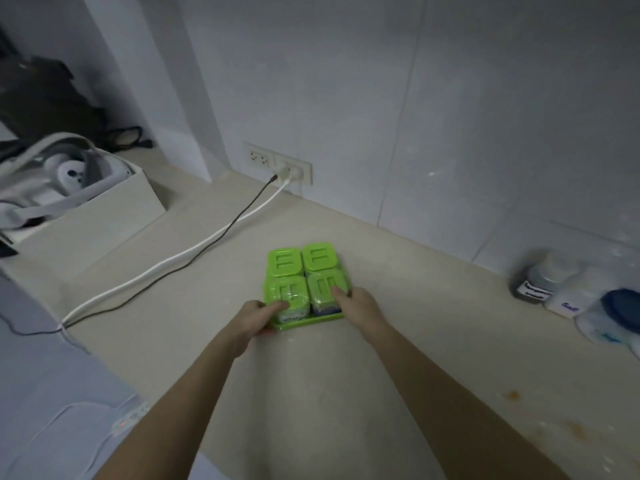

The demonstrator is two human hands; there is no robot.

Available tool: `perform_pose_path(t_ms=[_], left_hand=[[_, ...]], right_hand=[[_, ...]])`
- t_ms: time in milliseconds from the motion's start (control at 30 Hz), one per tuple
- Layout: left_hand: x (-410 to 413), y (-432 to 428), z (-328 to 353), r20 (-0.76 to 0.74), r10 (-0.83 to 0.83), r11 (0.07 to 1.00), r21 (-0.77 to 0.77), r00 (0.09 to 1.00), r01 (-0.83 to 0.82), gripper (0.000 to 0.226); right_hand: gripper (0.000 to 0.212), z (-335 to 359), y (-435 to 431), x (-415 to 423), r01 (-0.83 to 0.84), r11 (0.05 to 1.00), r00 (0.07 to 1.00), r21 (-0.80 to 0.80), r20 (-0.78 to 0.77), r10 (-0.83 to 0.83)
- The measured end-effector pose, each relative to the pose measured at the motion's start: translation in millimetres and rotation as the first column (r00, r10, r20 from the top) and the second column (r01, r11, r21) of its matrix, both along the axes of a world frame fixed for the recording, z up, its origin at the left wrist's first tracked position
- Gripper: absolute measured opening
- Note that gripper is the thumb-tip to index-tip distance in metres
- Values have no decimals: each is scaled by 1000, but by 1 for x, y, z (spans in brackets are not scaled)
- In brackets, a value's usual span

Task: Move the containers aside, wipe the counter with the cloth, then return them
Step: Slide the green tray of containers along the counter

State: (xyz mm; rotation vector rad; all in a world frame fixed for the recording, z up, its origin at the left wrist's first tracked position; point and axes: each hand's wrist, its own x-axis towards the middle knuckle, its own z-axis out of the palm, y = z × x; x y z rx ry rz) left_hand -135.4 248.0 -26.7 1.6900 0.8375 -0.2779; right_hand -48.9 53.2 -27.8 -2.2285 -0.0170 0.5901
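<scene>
A green tray [304, 323] sits on the beige counter [398, 358] near the middle, holding several small containers with green lids [300, 263]. My left hand [258, 317] grips the tray's near left corner, thumb on the front left lid. My right hand [356, 304] holds the near right side, thumb on the front right lid. No cloth is in view.
Labelled jars [535, 282] and a blue-lidded container [620, 308] stand at the right by the wall. A white and a black cable [194, 251] run from the wall socket [289, 171] across the counter's left. A white box [104, 209] stands far left. Brown stains [512, 394] mark the counter.
</scene>
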Motion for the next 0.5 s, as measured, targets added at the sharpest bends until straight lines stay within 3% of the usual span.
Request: perform_pose_path(t_ms=[67, 100, 167, 233, 333, 500], left_hand=[[-4, 3, -1, -31, -62, 990, 128, 998, 66, 44], [-4, 4, 0, -49, -87, 957, 273, 995, 98, 52], [-2, 4, 9, -24, -127, 775, 621, 992, 114, 61], [6, -1, 22, 67, -214, 561, 825, 975, 67, 56], [38, -26, 40, 96, -435, 387, 918, 895, 90, 38], [82, -111, 52, 127, -702, 393, 890, 701, 232, 23]], right_hand=[[56, 5, 0, -3, -38, 998, 998, -50, 40, 40], [54, 7, -3, -3, -58, 996, 996, -68, 60, 62], [44, 12, -16, -5, -78, 991, 991, -106, 96, 88], [40, 18, -35, -5, -87, 983, 986, -160, 129, 108], [38, 26, -82, -3, -59, 970, 983, -236, 155, 98], [48, 45, -177, -6, 68, 946, 984, -317, 178, -12]])
